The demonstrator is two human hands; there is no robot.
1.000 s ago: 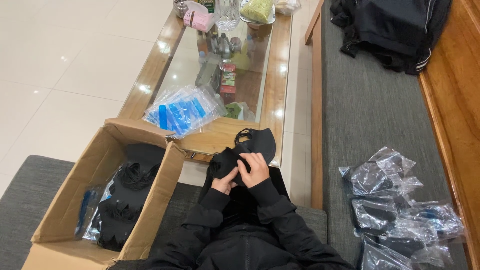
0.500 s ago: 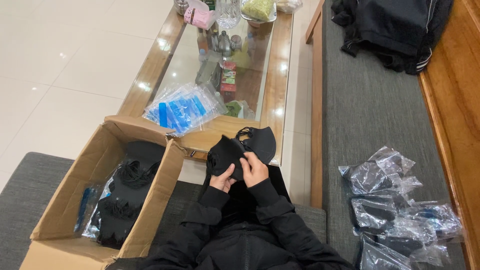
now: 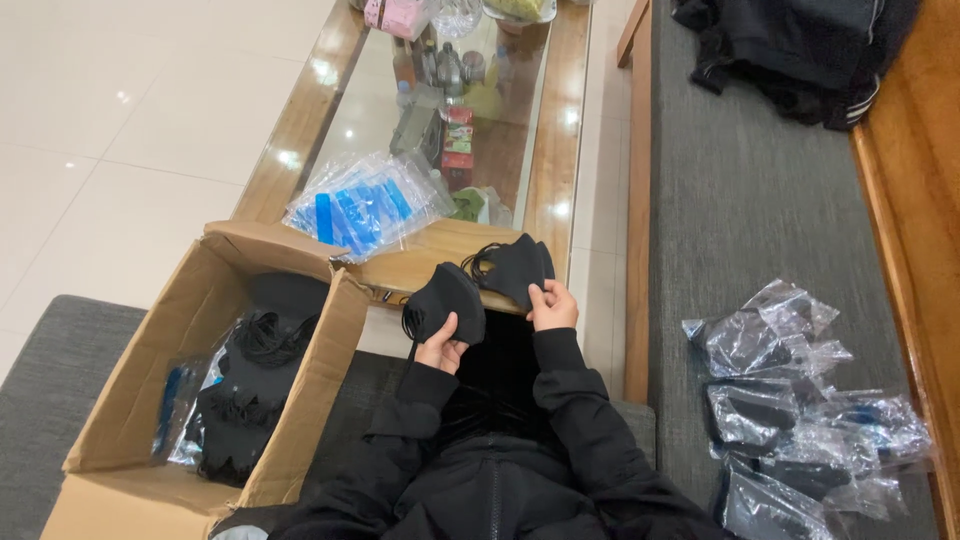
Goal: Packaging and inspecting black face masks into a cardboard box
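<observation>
Now each hand pinches 1 black mask: left hand (raised) a folded mask, right hand another mask.

The dark folded garment at upper right runs off the top edge. The open brown cardboard box is cut off at the lower left.

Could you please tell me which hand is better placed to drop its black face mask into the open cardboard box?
Probably the left hand: it holds a black fabric face mask right beside the open brown cardboard box on that side. The right hand would have to cross over.
</observation>
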